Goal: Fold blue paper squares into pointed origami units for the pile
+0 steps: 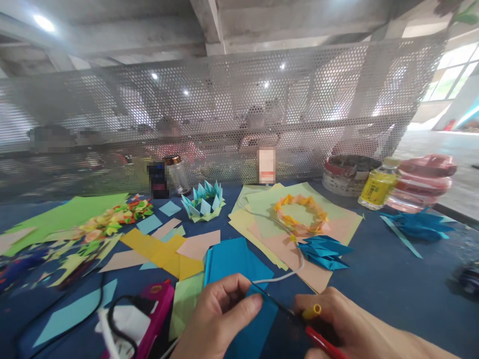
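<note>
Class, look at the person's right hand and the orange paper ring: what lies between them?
In the head view, a cluster of blue folded paper and part of a peach sheet lie between the right hand and the orange paper ring.

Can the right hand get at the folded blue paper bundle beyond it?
Probably yes: only flat peach paper and tabletop lie between the right hand and the blue bundle, though the red-handled scissors in that hand might hinder grasping.

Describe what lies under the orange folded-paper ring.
A pale green sheet shows through the opening of the orange folded-paper ring; anything directly beneath its folds is covered from view.
</note>
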Action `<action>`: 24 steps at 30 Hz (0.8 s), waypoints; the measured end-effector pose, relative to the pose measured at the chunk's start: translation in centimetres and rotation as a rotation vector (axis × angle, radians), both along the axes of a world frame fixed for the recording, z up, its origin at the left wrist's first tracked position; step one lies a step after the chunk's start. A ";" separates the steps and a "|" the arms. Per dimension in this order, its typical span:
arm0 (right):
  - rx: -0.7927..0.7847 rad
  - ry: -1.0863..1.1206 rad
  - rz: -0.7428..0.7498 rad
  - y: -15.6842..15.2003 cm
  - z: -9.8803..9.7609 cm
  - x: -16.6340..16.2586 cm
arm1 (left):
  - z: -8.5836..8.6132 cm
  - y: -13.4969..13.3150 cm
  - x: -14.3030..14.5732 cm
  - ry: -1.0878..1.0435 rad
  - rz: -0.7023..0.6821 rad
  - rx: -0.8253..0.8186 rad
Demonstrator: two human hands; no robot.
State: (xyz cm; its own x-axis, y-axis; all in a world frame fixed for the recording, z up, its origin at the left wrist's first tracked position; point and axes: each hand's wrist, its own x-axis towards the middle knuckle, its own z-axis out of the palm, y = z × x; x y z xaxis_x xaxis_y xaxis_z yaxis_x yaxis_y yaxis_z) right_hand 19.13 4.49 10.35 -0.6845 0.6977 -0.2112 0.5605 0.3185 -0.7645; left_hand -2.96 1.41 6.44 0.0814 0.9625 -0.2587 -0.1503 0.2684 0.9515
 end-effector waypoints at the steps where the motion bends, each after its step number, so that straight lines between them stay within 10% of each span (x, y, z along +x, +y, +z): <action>1: -0.025 -0.019 0.014 0.0 -0.1 0.0 | 0.0 0.0 0.0 -0.002 0.002 -0.001; 24: 0.215 -0.058 -0.012 -0.1 -0.8 -0.5 | 0.5 -0.4 0.2 -0.026 -0.004 -0.084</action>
State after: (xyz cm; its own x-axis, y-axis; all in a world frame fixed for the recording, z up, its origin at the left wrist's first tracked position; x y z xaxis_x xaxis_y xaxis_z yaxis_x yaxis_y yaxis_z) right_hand 18.64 4.36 9.60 -0.6667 0.7392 -0.0956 0.6064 0.4633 -0.6463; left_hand -2.81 1.00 6.93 0.0934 0.9373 -0.3358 -0.1733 0.3475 0.9215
